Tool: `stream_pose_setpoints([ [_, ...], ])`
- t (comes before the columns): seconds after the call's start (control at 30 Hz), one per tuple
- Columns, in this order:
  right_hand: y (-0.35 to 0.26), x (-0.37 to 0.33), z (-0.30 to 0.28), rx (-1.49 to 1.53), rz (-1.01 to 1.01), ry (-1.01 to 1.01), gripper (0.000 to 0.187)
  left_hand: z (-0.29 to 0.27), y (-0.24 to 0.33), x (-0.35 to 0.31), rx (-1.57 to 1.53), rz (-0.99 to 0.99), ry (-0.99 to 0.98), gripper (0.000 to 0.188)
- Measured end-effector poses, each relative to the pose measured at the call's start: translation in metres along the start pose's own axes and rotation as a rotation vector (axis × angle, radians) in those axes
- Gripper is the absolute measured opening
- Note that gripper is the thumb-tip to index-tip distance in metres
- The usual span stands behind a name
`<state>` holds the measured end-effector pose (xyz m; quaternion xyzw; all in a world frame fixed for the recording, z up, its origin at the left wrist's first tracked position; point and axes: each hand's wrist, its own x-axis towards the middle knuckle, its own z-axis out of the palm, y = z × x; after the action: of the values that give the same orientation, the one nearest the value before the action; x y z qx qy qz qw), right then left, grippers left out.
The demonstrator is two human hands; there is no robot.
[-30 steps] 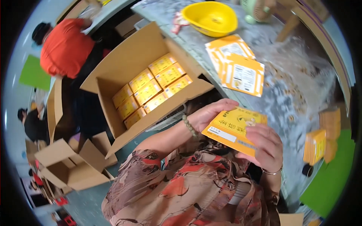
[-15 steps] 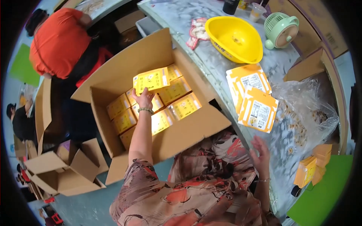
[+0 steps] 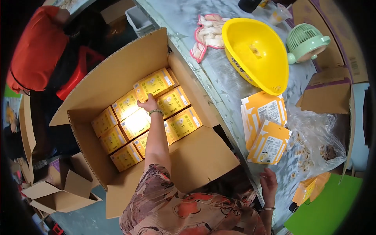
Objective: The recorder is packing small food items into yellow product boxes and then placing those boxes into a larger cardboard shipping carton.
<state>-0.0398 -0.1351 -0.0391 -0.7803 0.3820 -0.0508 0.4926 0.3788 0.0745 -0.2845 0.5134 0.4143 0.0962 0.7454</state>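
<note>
My left hand (image 3: pixel 149 103) reaches into a large cardboard carton (image 3: pixel 188 156), gripping the near edge of a small yellow box (image 3: pixel 155 82). That box sits at the far end of the carton, slightly above the others and overlapping one behind it. Several matching yellow boxes (image 3: pixel 183 123) lie in rows around it, with bright glare on a middle one. My right hand (image 3: pixel 268 182) is at the table's edge, empty, its fingers loosely bent and apart. Just beyond it lie flat, unfolded orange and white box blanks (image 3: pixel 269 143).
The table (image 3: pixel 235 78) holds a yellow basin (image 3: pixel 256 55), a pink-edged cloth (image 3: pixel 209 33), a green fan (image 3: pixel 307 42) and a clear plastic bag (image 3: pixel 317 141). Open cartons (image 3: pixel 64 188) stand at lower left. A person in orange (image 3: pixel 37 47) is at upper left.
My left hand has lowered the yellow box onto the others at the carton's far end. The view has shifted; my right hand stays by the table edge.
</note>
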Motion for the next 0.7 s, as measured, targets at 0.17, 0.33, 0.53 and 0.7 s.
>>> stream_pose_setpoints([
  [0.17,-0.003,0.005,0.001,-0.063,-0.055,0.043,0.034,0.001,-0.022,0.015,-0.188,-0.311,-0.120,0.050],
  [0.33,0.010,0.010,-0.011,-0.167,-0.108,0.250,0.021,-0.012,-0.028,0.046,0.027,-0.379,-0.197,0.026],
  [0.53,0.027,0.038,-0.037,0.125,-0.025,0.513,0.013,-0.006,0.030,-0.045,0.396,0.386,-0.416,0.032],
  [0.7,0.024,0.075,-0.047,0.058,-0.223,0.499,0.015,-0.024,0.082,-0.281,0.377,1.068,-1.555,0.025],
])
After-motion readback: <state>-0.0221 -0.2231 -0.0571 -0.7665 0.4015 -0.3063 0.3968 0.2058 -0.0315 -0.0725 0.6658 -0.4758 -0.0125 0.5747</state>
